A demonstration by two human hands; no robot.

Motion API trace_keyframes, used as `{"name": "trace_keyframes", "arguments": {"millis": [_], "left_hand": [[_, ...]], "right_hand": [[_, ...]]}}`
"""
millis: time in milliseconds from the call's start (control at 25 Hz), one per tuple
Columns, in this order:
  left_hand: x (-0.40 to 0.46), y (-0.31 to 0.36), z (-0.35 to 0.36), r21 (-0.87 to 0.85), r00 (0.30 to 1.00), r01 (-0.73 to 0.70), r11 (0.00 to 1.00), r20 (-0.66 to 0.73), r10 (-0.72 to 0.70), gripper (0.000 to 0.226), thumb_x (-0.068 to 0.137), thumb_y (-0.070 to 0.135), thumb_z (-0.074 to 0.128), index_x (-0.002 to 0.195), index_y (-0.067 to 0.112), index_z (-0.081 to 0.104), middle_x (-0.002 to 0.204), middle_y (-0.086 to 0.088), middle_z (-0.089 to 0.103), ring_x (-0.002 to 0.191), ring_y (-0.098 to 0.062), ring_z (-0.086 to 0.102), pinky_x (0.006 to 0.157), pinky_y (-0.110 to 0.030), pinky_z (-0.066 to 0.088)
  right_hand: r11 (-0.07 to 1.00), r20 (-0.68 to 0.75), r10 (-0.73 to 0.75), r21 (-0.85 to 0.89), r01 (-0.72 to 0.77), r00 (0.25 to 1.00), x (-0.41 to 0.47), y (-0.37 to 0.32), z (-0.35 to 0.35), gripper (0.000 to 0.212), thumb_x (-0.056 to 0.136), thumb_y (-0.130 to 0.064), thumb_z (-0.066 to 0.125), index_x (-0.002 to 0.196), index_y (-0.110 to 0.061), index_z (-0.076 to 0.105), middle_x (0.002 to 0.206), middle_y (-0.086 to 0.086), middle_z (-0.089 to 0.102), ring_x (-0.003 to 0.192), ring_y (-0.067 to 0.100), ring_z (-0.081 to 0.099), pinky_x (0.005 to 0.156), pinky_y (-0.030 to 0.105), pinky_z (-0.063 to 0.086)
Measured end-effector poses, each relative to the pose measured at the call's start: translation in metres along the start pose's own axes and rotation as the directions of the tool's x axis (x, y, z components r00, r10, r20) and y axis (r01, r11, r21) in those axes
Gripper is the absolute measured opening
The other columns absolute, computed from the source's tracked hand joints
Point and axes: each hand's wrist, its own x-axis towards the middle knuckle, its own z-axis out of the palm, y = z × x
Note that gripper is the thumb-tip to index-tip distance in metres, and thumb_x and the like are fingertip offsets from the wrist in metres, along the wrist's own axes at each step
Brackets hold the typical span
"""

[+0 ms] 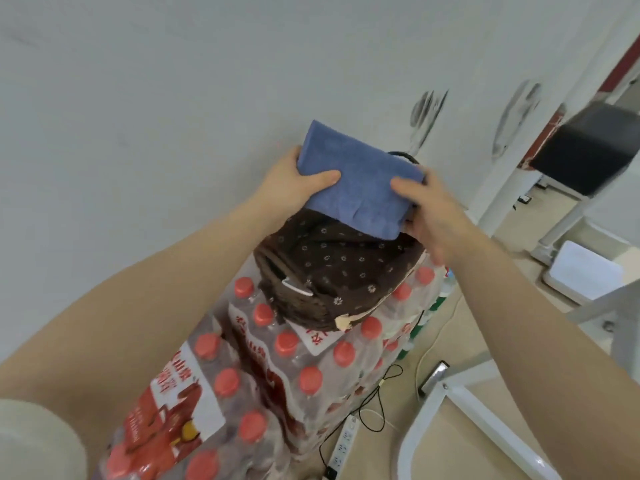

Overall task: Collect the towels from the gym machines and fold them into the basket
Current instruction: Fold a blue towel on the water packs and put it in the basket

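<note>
A folded blue towel (pixel 360 181) is held flat just above a dark wicker basket (pixel 301 299) lined with brown flowered cloth (pixel 343 261). My left hand (pixel 294 183) grips the towel's left edge, thumb on top. My right hand (pixel 433 209) grips its right edge, thumb on top, fingers underneath. The towel's near edge overlaps the basket's far rim and hides part of the opening. The basket stands on stacked shrink-wrapped packs of red-capped water bottles (pixel 287 344).
A white wall (pixel 173 98) rises right behind the stack. To the right stand a black padded bench (pixel 588 147) on a white frame, a white block (pixel 581 271) on the floor, white machine tubing (pixel 478 410), and a power strip (pixel 343 448) with cables.
</note>
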Motion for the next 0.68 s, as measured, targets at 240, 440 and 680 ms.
{"name": "trace_keyframes", "arguments": {"millis": [240,440,680], "left_hand": [[0.084,-0.031,0.052,0.525,0.939,0.219,0.822,0.115,-0.323,0.029,0.091,0.011,0.051,0.115,-0.003,0.057,0.122,-0.018,0.057,0.112,-0.025,0.051,0.102,-0.04,0.041],[0.085,-0.049,0.064,0.682,0.94,0.085,0.726,0.187,-0.286,0.024,0.087,0.022,0.056,0.1,0.002,0.06,0.104,-0.012,0.062,0.099,-0.023,0.056,0.089,-0.035,0.045],[0.081,-0.032,0.066,0.99,0.982,-0.078,0.119,0.097,-0.161,0.035,0.094,0.033,0.046,0.112,0.006,0.059,0.117,-0.009,0.06,0.11,-0.028,0.058,0.083,-0.035,0.046]], "right_hand": [[0.268,0.029,-0.171,-0.96,0.075,0.985,0.06,0.017,-0.033,0.041,0.081,-0.027,0.06,0.116,-0.014,0.045,0.1,0.011,0.061,0.09,0.03,0.057,0.066,0.031,0.038],[-0.175,0.109,-0.112,-0.98,0.089,0.988,0.071,0.027,-0.034,0.032,0.087,-0.03,0.053,0.109,-0.008,0.046,0.104,0.015,0.062,0.099,0.034,0.057,0.069,0.034,0.034],[-0.519,0.69,-0.186,-0.673,0.527,0.699,0.081,0.038,-0.021,0.034,0.081,-0.016,0.044,0.107,-0.016,0.065,0.119,0.015,0.062,0.113,0.03,0.058,0.088,0.037,0.049]]}}
